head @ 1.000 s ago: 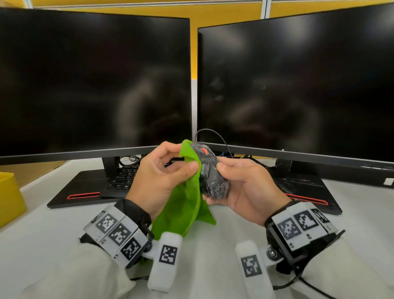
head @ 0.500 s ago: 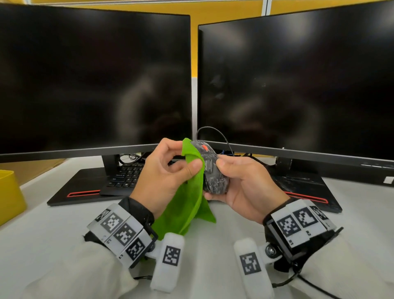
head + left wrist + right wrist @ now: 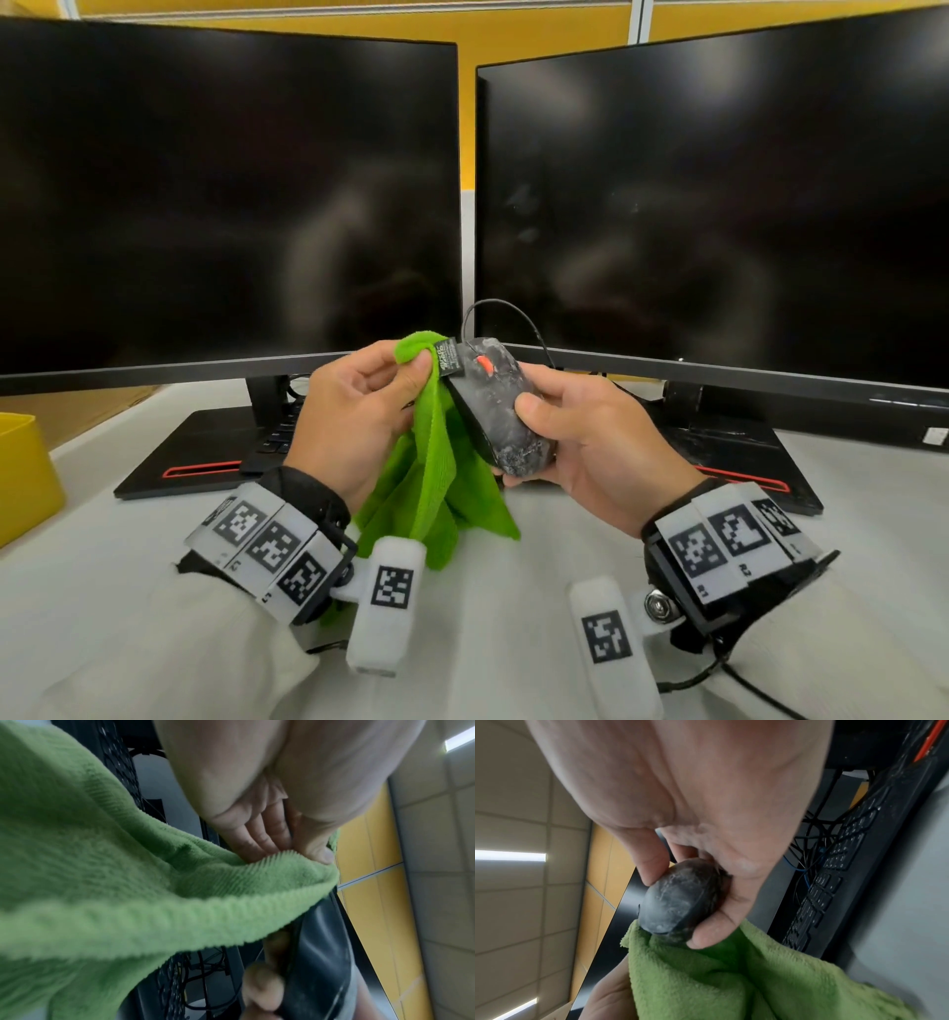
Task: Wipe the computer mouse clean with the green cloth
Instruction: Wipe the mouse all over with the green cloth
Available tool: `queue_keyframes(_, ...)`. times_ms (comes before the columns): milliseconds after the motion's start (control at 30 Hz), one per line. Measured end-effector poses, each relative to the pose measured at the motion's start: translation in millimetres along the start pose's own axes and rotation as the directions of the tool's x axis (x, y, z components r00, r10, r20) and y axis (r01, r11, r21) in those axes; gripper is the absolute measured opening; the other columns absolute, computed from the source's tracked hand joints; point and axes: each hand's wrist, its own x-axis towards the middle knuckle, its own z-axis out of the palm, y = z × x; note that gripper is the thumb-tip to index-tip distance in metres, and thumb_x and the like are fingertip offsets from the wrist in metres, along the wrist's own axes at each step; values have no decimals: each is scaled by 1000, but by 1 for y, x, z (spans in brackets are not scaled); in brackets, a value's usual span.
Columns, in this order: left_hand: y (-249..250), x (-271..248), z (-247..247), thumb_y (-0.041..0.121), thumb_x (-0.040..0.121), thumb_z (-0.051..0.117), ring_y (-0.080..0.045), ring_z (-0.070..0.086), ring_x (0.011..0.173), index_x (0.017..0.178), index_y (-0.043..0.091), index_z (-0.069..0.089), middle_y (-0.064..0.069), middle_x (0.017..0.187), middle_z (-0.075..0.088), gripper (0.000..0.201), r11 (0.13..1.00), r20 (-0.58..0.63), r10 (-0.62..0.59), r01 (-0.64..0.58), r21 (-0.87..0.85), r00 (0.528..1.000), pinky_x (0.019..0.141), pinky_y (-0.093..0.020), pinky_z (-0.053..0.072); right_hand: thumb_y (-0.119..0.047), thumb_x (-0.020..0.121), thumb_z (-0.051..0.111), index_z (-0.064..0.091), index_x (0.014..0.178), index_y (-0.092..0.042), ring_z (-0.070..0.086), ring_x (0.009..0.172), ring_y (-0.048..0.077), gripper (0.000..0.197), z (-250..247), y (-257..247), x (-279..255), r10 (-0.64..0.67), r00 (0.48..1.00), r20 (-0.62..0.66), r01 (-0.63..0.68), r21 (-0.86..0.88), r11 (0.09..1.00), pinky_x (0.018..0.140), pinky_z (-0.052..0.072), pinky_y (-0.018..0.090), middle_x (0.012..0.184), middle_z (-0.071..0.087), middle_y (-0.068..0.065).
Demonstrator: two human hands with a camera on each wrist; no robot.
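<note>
Keyboard [image 3: 280, 437] mostly hidden behind left hand [image 3: 354, 416], which pinches top of green cloth [image 3: 436, 478] btwn thumb & fingers; rest hangs to desk. Cloth touches left side of mouse [image 3: 495, 406], held above desk, gripped by right hand [image 3: 590, 442], thumb on top; underside not visible.

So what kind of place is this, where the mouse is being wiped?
Most likely an office desk or computer workstation: two dark monitors stand side by side, a black keyboard sits beneath them, and yellow partition panels rise behind.
</note>
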Motion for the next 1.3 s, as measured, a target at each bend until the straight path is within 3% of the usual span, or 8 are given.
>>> queue_keyframes(200, -2, -2, -3, 9, 83, 77, -25, 76, 97, 107, 8, 80, -18, 109, 79, 24, 1000, 78, -15, 13, 29, 997, 86, -33, 63, -1, 104, 50, 61, 142, -24, 73, 103, 25, 45, -1, 0, -1, -45, 999, -12, 43, -127, 991, 69, 59, 35, 125, 75, 9)
queue_keyframes(300, 0, -3, -1, 7, 79, 81, -27, 78, 91, 109, -3, 76, -23, 107, 79, 32, 998, 57, -62, 63, -11, 996, 80, -33, 64, 3, 105, 47, 58, 146, -23, 73, 104, 24, 50, -1, 0, -2, -55, 998, 13, 57, -172, 983, 73, 61, 40, 126, 75, 8)
queue_keyframes(433, 0, -2, 0, 24, 72, 80, -30, 75, 82, 101, -6, 77, -26, 100, 78, 42, 995, -19, -99, 100, 13, 995, 82, -42, 64, 3, 105, 47, 58, 146, -27, 72, 113, 25, 52, 4, 1, -2, -20, 999, 44, 28, -202, 979, 85, 62, 44, 129, 74, 5)
queue_keyframes(567, 0, -3, -3, 17, 80, 71, -25, 77, 80, 105, -8, 74, -22, 99, 79, 35, 990, 34, -133, 134, -44, 991, 75, -34, 66, 1, 105, 47, 62, 141, -30, 70, 119, 31, 50, 3, 2, -3, -7, 1000, 24, 12, -207, 978, 93, 60, 54, 129, 74, 7)
queue_keyframes(733, 1, -3, -7, 5, 77, 74, -28, 79, 87, 111, -7, 74, -26, 104, 78, 35, 988, 106, -144, 149, -44, 984, 76, -34, 65, 3, 105, 46, 60, 142, -28, 71, 117, 30, 50, 3, 1, -3, -17, 1000, 16, 20, -218, 976, 90, 62, 50, 128, 74, 8)
queue_keyframes(867, -1, -3, -4, 22, 67, 83, -32, 77, 84, 104, -9, 75, -28, 101, 78, 48, 989, 14, -141, 140, 36, 990, 77, -40, 67, 5, 104, 48, 56, 148, -24, 69, 122, 29, 52, 6, 3, -2, -34, 999, 39, 43, -249, 968, 95, 59, 54, 133, 72, 10)
queue_keyframes(1067, 5, -3, -7, 14, 81, 68, -27, 78, 87, 105, -4, 76, -25, 106, 78, 31, 984, 86, -176, 175, 9, 981, 80, -34, 66, 5, 104, 47, 61, 141, -28, 72, 114, 24, 52, 4, 2, -3, -1, 1000, 17, 5, -232, 973, 88, 62, 48, 130, 73, 9)
queue_keyframes(1300, 4, -2, -6, 16, 68, 81, -30, 77, 80, 103, -11, 74, -30, 103, 77, 45, 987, 51, -161, 159, 34, 986, 76, -36, 67, 3, 105, 48, 58, 145, -28, 69, 122, 30, 52, 6, 2, -3, -14, 1000, 28, 21, -253, 967, 97, 57, 60, 133, 72, 9)
